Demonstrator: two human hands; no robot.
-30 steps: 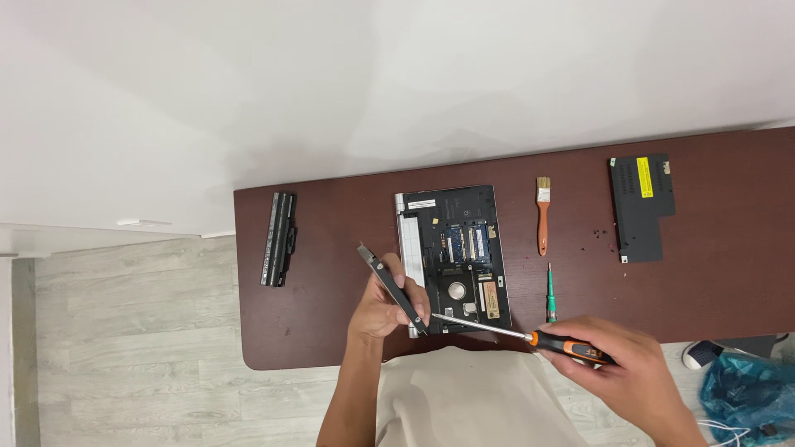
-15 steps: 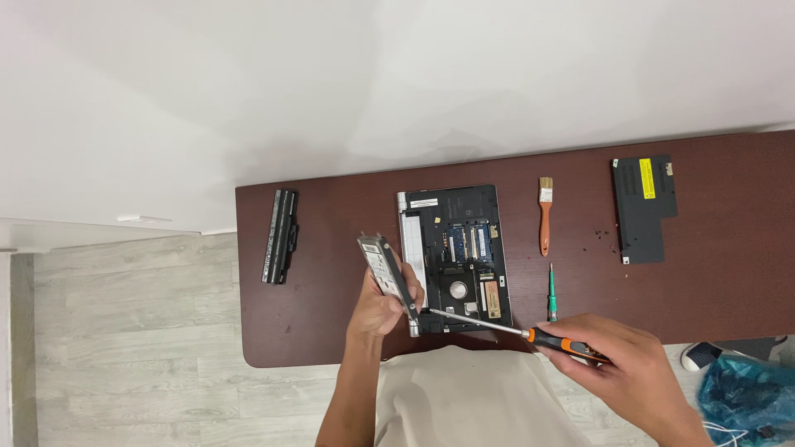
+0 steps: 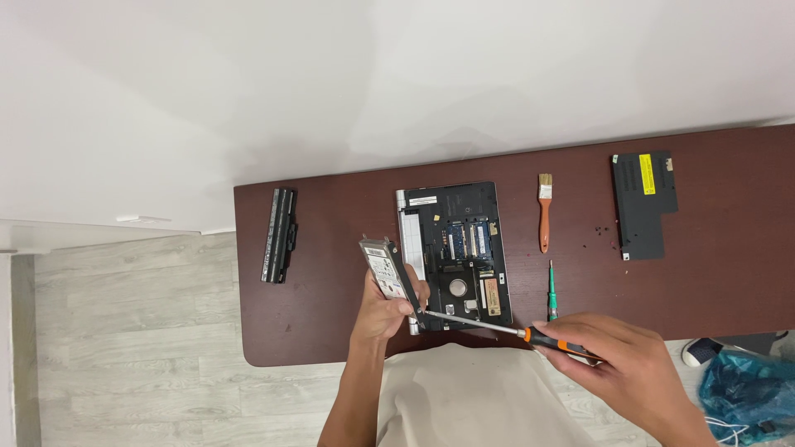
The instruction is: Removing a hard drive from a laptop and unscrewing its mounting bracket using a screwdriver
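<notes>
My left hand grips a flat silver hard drive in a bracket, tilted up over the table's front edge. In my right hand is a screwdriver with an orange and black handle; its shaft runs left and its tip meets the drive's lower end near my left fingers. Just behind lies an opened black laptop, bottom side up, with its circuit boards showing.
On the dark brown table lie a long black battery at the left, a small orange-handled brush, a thin green screwdriver, a black cover panel at the right and a few tiny screws. A blue bag sits on the floor at right.
My left hand has turned the drive so that its labelled face shows more. The screwdriver tip has stayed at the drive's lower end; my right hand has shifted slightly.
</notes>
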